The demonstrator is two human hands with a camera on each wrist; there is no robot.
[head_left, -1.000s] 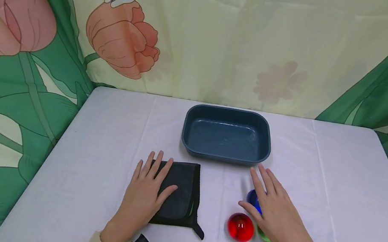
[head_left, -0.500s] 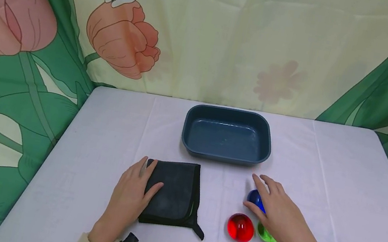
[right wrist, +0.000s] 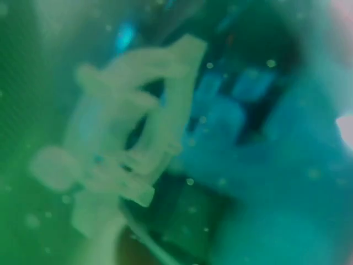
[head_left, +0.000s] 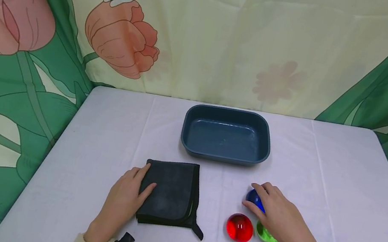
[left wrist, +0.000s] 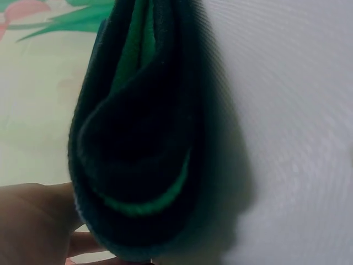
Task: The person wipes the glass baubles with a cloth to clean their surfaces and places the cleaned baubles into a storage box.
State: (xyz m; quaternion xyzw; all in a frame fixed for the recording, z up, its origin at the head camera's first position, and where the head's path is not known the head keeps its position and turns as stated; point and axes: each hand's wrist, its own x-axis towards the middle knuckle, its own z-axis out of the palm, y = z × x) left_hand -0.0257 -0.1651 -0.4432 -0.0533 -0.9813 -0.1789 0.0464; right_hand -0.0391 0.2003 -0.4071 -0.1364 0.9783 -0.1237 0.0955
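A folded black cloth, with a strap at its lower right corner, lies on the table. Green layers show between the folds in the left wrist view. My left hand rests at the cloth's left edge, thumb on top and index finger by the far corner; its other fingers are partly hidden. My right hand holds a clear blue ball between thumb and curled fingers. Below that hand lies a clear green ball, with a red ball to its left. Blurred green and blue reflections fill the right wrist view.
Behind the cloth and balls stands a dark blue rectangular tray, with nothing visible in it. A white tablecloth covers the table. A printed curtain hangs at the back edge.
My left hand has slid left, from lying spread on the cloth to its left edge. The right hand has drawn back slightly, its fingers curling around the blue ball.
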